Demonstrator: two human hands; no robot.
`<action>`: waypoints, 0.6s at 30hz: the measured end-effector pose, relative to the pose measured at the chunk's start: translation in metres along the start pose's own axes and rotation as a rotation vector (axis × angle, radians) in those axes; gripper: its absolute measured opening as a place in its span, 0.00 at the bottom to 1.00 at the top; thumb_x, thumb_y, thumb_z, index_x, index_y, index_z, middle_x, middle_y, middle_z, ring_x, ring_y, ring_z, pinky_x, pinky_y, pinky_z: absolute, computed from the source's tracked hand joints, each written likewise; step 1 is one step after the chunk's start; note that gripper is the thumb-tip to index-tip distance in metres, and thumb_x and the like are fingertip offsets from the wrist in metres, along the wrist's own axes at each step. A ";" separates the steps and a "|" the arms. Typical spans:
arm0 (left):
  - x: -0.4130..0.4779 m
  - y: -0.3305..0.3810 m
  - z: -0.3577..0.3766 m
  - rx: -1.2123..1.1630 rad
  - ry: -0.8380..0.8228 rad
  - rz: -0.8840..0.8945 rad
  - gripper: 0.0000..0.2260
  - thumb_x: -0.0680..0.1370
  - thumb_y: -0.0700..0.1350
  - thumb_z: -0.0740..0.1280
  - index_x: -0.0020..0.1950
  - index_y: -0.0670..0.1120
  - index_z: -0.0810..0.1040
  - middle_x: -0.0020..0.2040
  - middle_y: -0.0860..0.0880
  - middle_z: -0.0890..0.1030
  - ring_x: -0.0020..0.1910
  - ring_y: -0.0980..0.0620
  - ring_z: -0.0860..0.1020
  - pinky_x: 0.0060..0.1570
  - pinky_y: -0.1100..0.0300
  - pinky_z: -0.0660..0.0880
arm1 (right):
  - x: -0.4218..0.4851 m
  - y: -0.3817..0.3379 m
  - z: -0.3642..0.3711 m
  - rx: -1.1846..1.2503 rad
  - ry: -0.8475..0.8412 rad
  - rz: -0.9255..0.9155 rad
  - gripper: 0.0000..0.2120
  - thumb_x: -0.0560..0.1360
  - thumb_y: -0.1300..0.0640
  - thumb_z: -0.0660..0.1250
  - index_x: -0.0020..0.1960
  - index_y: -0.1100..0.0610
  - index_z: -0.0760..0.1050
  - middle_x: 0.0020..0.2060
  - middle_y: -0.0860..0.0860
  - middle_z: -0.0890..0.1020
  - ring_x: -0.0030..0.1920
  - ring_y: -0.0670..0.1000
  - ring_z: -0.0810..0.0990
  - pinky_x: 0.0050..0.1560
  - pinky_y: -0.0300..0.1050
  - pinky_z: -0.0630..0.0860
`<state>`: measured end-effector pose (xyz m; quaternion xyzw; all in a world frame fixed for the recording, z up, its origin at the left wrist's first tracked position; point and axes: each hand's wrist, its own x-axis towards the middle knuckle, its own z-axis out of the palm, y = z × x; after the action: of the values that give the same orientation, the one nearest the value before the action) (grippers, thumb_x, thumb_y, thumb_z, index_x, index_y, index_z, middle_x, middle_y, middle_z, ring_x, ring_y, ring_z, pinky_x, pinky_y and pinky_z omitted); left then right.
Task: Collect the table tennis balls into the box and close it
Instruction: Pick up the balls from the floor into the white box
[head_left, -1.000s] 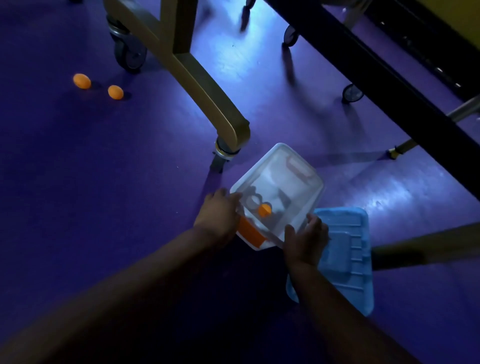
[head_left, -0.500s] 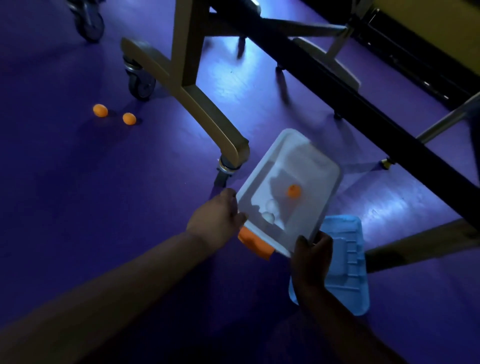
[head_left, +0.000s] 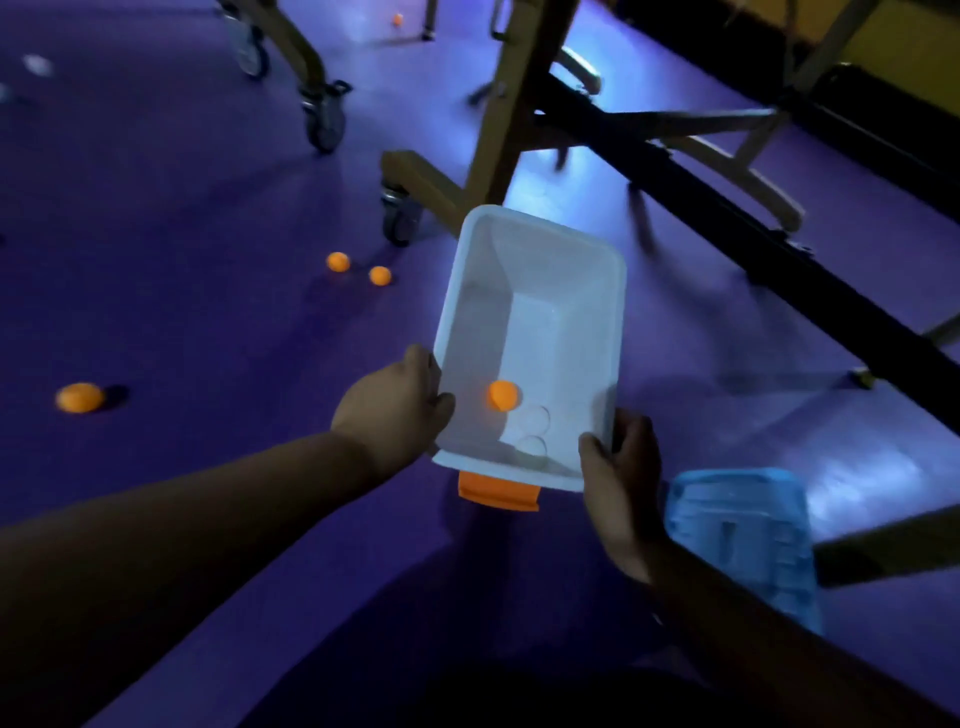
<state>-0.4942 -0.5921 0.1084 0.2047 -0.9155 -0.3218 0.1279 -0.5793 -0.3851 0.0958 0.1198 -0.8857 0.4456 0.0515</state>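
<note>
On the far left I saw one orange ball (head_left: 79, 397) lying alone on the purple floor (head_left: 182, 322). Further right and further off, a pair of orange balls (head_left: 338, 262) sat close together, just short of a caster (head_left: 399, 221) under the tan table leg (head_left: 496, 130). That leg and its foot stood right beyond the far end of the box (head_left: 540, 291). A dark bar (head_left: 737, 254) ran at a slant from the leg towards the right edge, passing over the floor to the right of the box. The blue lid (head_left: 743, 540) lay flat on the floor, low on the right, apart from the box and just beside my right wrist.

My left hand (head_left: 395, 405) grasped the box's left wall near the close end, fingers curled against it. The box was open, its inside facing me. In its near end lay an orange one (head_left: 503, 396) and two white balls (head_left: 533, 420), all close together. An orange latch (head_left: 497, 491) hung below the near rim. My right hand (head_left: 621, 467) clasped the near right corner, thumb on the rim.
</note>
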 end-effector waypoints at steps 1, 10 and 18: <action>-0.007 -0.012 -0.009 0.004 0.036 -0.021 0.12 0.76 0.49 0.64 0.46 0.45 0.62 0.46 0.42 0.78 0.45 0.37 0.77 0.36 0.54 0.64 | 0.001 -0.009 0.011 -0.002 -0.053 -0.033 0.07 0.72 0.61 0.64 0.49 0.55 0.68 0.45 0.51 0.74 0.44 0.50 0.73 0.37 0.28 0.67; -0.089 -0.125 -0.069 -0.098 0.342 -0.395 0.12 0.76 0.47 0.64 0.40 0.46 0.62 0.32 0.47 0.73 0.33 0.43 0.73 0.30 0.52 0.65 | 0.001 -0.101 0.131 -0.208 -0.603 -0.352 0.14 0.69 0.62 0.68 0.51 0.54 0.66 0.50 0.50 0.73 0.48 0.51 0.74 0.45 0.41 0.68; -0.201 -0.191 -0.093 -0.082 0.555 -0.700 0.10 0.76 0.46 0.65 0.44 0.43 0.65 0.31 0.49 0.71 0.28 0.53 0.67 0.27 0.58 0.62 | -0.083 -0.168 0.230 -0.423 -1.000 -0.590 0.17 0.72 0.61 0.62 0.58 0.55 0.61 0.53 0.53 0.77 0.49 0.58 0.77 0.47 0.52 0.76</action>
<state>-0.2270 -0.6855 0.0356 0.5754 -0.7087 -0.3147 0.2600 -0.4527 -0.6519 0.0723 0.5413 -0.8013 0.1172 -0.2263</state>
